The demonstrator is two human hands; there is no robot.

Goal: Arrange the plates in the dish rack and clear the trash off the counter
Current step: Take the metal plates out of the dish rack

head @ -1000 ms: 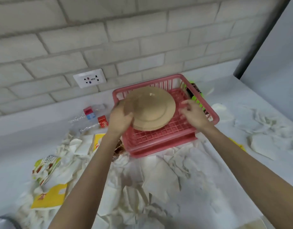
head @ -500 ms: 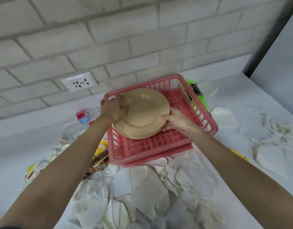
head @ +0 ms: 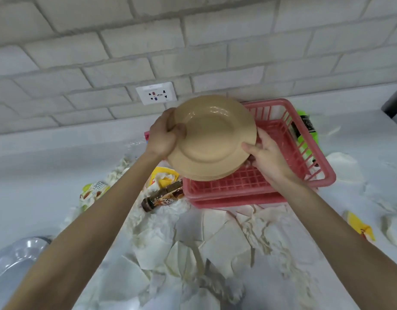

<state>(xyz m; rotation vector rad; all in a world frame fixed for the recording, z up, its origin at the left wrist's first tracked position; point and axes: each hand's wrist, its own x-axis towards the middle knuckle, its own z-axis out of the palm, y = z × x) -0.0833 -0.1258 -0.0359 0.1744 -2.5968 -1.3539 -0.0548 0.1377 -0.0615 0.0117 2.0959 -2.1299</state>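
Note:
A stack of tan plates (head: 212, 135) is tilted up over the left half of a pink dish rack (head: 280, 139). My left hand (head: 164, 136) grips the stack's left rim, thumb on the top plate. My right hand (head: 265, 159) holds the lower right edge, fingers under the stack and thumb on its rim. Crumpled white paper scraps (head: 215, 242) cover the counter in front of the rack. A brown bottle (head: 162, 198) lies just left of the rack's front corner.
A green bottle (head: 306, 128) lies behind the rack on the right. A yellow wrapper (head: 358, 224) is at the right, a printed packet (head: 92, 193) at the left. A clear plastic lid (head: 16, 258) sits at the lower left. A wall socket (head: 156, 93) is on the brick wall.
The plate stack has risen out of the rack and tilted toward me, held by both hands. My view has shifted, so the brown bottle now shows.

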